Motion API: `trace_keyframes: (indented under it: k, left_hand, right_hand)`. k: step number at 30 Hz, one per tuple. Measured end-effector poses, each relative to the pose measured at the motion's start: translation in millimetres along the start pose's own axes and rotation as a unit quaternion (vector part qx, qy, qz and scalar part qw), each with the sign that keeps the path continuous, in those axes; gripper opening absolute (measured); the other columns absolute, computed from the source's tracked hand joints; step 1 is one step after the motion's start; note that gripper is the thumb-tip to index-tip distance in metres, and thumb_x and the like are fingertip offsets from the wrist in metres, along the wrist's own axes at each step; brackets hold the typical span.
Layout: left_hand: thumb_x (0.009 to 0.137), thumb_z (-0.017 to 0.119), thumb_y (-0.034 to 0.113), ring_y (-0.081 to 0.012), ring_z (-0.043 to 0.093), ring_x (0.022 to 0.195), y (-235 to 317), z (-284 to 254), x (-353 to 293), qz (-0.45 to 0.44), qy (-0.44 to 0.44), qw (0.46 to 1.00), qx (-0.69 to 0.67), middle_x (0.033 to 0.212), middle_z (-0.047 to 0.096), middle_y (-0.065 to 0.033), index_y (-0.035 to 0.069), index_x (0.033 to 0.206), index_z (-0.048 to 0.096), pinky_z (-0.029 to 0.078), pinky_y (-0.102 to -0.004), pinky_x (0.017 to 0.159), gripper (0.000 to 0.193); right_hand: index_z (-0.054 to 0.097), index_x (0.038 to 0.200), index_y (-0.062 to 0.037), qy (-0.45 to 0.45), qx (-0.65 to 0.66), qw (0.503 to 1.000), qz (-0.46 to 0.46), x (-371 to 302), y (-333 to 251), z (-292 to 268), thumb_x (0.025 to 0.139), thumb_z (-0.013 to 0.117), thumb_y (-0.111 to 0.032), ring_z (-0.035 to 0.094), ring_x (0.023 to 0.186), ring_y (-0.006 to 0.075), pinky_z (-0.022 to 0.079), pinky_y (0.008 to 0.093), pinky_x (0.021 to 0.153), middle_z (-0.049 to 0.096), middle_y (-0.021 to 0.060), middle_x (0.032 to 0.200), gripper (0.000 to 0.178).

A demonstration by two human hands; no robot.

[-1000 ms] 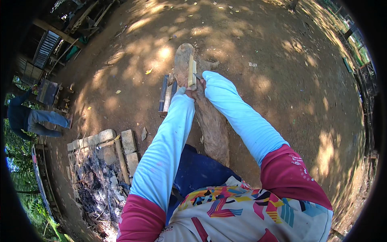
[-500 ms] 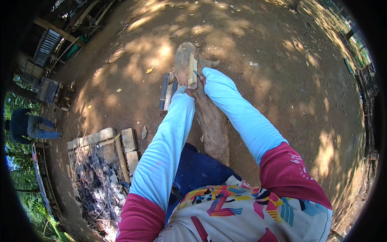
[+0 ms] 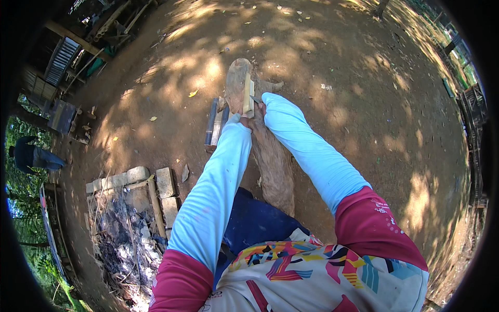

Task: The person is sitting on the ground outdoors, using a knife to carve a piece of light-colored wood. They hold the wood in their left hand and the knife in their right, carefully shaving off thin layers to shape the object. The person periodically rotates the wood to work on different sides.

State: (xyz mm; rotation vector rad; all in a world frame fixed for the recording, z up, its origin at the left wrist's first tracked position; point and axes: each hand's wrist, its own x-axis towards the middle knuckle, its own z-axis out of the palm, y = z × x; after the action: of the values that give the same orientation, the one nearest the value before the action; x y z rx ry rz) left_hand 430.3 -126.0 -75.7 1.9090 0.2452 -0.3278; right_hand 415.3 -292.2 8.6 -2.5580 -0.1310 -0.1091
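A pale split piece of bamboo stands lengthwise against the far, rounded end of a thick log. My left hand is closed round its near end, the fingers partly hidden by the sleeve. From the right, my right hand grips a knife, whose short dark blade lies against the bamboo's right side. Most of the knife's handle is hidden in the hand. Just left of the log lie dark-skinned bamboo pieces, partly behind my left forearm.
A fire pit with grey ash lies at lower left, edged with blocks. Another person is at the far left. Wooden structures with corrugated metal stand at upper left. A branch stub juts right from the log.
The knife and my right hand have shifted slightly toward me along the bamboo. My left hand keeps its hold. The other person has moved farther toward the left edge.
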Motion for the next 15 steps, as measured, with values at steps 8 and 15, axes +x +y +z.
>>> trace_keyframes:
  k: [8, 15]
  left_hand:
    - [0.099, 0.047, 0.034, -0.0194, 0.061, 0.063, -1.1, -3.2, 8.3, -0.029, 0.002, 0.998, 0.052, 0.077, 0.064, -0.0114, -0.002, 0.127, 0.056, 0.047, -0.033, 0.06, 0.047]
    - [0.099, 0.046, 0.034, -0.0191, 0.061, 0.063, 12.2, 3.4, -9.1, -0.048, -0.009, 0.999, -0.014, 0.075, 0.063, -0.0104, 0.003, 0.134, 0.055, 0.047, -0.0327, 0.06, 0.048]
  right_hand:
    - [0.058, 0.091, -0.0058, -0.025, 0.006, 1.0, 0.011, 6.9, -2.8, -2.8, 0.091, 0.056, -0.018, 0.059, 0.085, 0.0424, 0.045, 0.0494, 0.075, 0.061, 0.0211, 0.089, 0.013]
    - [0.06, 0.094, -0.0075, -0.013, 0.006, 0.999, 0.034, 16.6, 8.5, 0.7, 0.088, 0.057, -0.018, 0.061, 0.092, 0.0411, 0.047, 0.048, 0.077, 0.064, 0.0202, 0.093, 0.012]
